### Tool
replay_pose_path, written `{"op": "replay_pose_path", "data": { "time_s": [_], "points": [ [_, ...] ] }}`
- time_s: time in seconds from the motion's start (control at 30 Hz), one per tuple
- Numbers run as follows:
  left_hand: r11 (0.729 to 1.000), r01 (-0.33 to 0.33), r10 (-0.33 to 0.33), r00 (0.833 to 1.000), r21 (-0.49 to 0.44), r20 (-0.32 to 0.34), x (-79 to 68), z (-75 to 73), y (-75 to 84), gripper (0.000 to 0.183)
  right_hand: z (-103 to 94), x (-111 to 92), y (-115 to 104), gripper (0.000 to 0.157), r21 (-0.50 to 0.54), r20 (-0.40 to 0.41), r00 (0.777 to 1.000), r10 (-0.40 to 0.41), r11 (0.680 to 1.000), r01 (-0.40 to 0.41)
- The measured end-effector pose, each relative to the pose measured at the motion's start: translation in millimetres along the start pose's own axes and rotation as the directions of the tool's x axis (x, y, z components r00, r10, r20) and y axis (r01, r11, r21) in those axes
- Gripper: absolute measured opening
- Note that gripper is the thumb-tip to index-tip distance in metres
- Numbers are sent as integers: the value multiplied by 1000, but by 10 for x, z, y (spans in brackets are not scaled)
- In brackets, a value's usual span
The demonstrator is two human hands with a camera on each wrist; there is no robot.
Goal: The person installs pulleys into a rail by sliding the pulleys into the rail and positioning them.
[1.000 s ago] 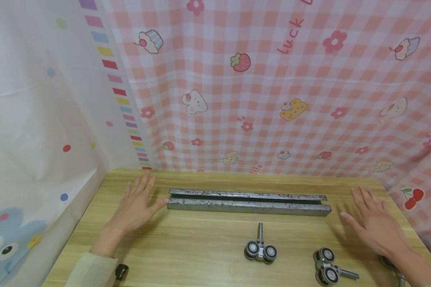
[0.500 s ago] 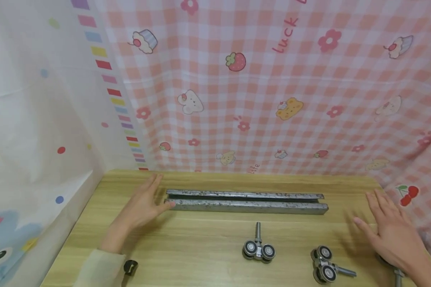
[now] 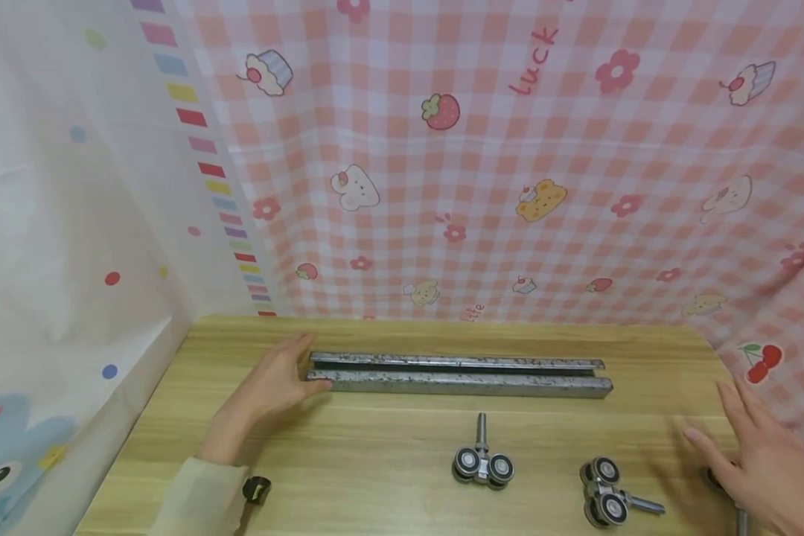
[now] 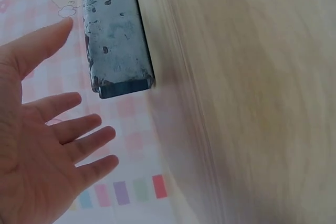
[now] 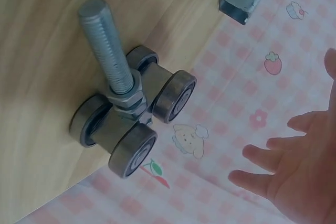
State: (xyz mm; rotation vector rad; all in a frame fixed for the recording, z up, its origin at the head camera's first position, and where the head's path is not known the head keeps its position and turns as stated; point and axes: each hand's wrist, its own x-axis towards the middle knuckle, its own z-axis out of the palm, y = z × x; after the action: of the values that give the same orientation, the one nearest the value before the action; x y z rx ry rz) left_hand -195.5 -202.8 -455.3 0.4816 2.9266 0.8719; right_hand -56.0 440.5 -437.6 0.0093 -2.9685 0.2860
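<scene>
A scuffed steel channel track (image 3: 458, 383), with a slot along its top, lies lengthwise across the back of the wooden table. Around its left end my left hand (image 3: 275, 387) is spread, thumb at the front side and fingers behind. The left wrist view shows the thumb and fingers of that hand (image 4: 47, 145) straight, with the track's end (image 4: 118, 40) beside them. Over at the right, my right hand (image 3: 767, 454) hovers with fingers extended, partly hiding a roller hanger (image 3: 741, 517). In the right wrist view, that four-wheeled roller hanger (image 5: 128, 114) points its threaded bolt upward, apart from the fingers.
Two more roller hangers with bolts lie in front of the track, one at the middle (image 3: 484, 467) and one further right (image 3: 605, 495). A small black piece (image 3: 257, 490) sits by the left sleeve. Behind the table (image 3: 375, 461) hangs a pink checked curtain (image 3: 402, 149).
My left hand has moved right, bringing its thumb and fingers around the track's left end. My right hand has drawn away from the track, to the right and nearer.
</scene>
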Motion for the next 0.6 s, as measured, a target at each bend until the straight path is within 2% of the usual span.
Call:
{"op": "replay_pose_path", "data": {
  "time_s": [0.3,0.4,0.5,0.6],
  "points": [
    [1000,-6,6,1000,-29,16,39,13,25,93,36,-233,69,97,75,-64,996,57,996,-52],
    [999,4,-2,1000,-42,29,49,18,30,91,73,-308,94,95,66,-99,989,109,992,-103],
    [999,3,-1,999,-51,42,59,31,21,88,133,-382,114,84,59,-169,974,152,988,-144],
    [998,-11,13,999,-56,39,73,52,7,84,182,-461,123,72,80,-206,958,201,979,-188]
  ]
}}
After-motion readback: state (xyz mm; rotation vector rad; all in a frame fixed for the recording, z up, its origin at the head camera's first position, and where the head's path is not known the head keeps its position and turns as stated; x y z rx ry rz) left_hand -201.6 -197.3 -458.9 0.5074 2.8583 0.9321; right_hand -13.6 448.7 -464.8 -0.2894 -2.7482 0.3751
